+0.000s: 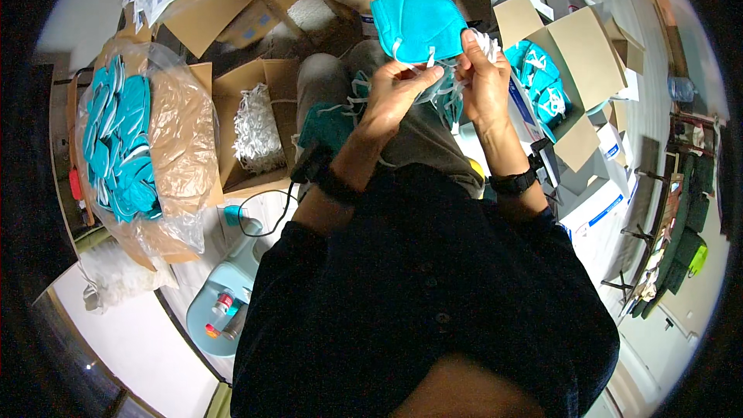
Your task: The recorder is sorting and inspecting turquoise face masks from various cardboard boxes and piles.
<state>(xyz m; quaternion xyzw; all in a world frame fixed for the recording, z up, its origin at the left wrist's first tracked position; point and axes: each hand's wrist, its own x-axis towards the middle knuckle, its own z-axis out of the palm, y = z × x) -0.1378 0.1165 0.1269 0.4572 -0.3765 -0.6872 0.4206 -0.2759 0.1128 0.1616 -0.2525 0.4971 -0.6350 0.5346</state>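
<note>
A teal folded face mask [416, 22] is held up above my lap, with white straps along its lower edge. My right hand [484, 81] pinches the mask's right corner between thumb and fingers. A bunch of white straps [485, 44] sticks out behind those fingers. Just under the mask, my left hand [391, 97] is closed with its thumb toward the right hand, at a white strap; its fingertips are partly hidden. More teal masks [328, 125] with white straps lie on my lap beneath both hands.
At left, a plastic-lined carton holds piled teal masks [120, 147]. Beside it, an open box [279, 77] contains white straps [257, 131]. To the right, another carton [584, 62] holds masks [538, 81]. A pale blue stool [203, 311] carries a bottle [222, 303].
</note>
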